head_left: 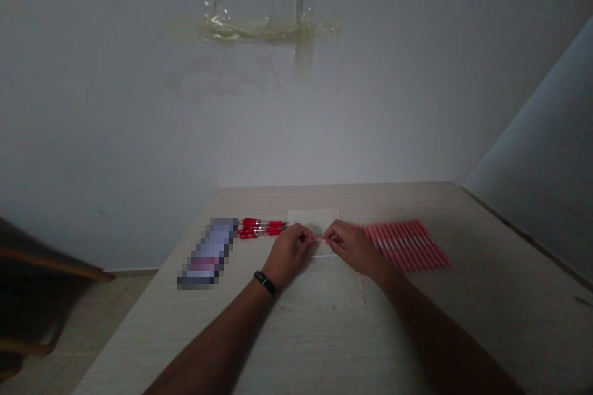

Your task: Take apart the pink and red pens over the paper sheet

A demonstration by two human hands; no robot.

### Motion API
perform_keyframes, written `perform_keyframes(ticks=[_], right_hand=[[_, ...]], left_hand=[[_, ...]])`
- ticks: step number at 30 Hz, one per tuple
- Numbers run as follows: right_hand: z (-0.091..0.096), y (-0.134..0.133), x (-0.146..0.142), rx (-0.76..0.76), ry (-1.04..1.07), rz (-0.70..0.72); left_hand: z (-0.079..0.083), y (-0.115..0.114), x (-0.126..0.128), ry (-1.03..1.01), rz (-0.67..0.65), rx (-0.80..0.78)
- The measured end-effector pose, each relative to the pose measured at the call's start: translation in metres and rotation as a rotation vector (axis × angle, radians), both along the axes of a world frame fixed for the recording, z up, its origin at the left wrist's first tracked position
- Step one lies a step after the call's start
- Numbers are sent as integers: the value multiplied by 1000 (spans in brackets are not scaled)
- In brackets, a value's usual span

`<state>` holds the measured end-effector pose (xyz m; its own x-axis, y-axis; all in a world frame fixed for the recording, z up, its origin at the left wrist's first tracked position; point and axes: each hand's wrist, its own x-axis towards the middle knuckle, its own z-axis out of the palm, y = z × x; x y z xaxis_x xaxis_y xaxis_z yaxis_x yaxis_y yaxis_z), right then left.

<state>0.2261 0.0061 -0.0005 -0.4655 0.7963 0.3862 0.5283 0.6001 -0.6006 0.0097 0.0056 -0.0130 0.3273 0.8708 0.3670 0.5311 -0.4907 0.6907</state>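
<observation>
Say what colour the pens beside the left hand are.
The pens are red, shown best in the head view.

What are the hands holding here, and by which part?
The left hand and right hand pinch a small reddish piece between their fingertips from either side; what it is and which part is gripped cannot be told.

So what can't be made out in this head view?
The small pink piece between the left hand and the right hand: in the head view, the fingers cover most of it, and it is too small to name.
The pixelated object on the table: pixelation hides what it is.
The row of pink-red sticks: blur in the head view makes them impossible to count or name exactly.
</observation>
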Motion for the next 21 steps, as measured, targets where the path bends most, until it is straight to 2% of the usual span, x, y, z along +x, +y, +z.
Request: perform_keyframes(ticks=[14,21], right_hand=[[-5,3,2,26,-32,20],[-3,1,3,46,-53,25]], left_hand=[[-1,-1,0,42,39,-31],[1,-3,0,24,-5,-50]])
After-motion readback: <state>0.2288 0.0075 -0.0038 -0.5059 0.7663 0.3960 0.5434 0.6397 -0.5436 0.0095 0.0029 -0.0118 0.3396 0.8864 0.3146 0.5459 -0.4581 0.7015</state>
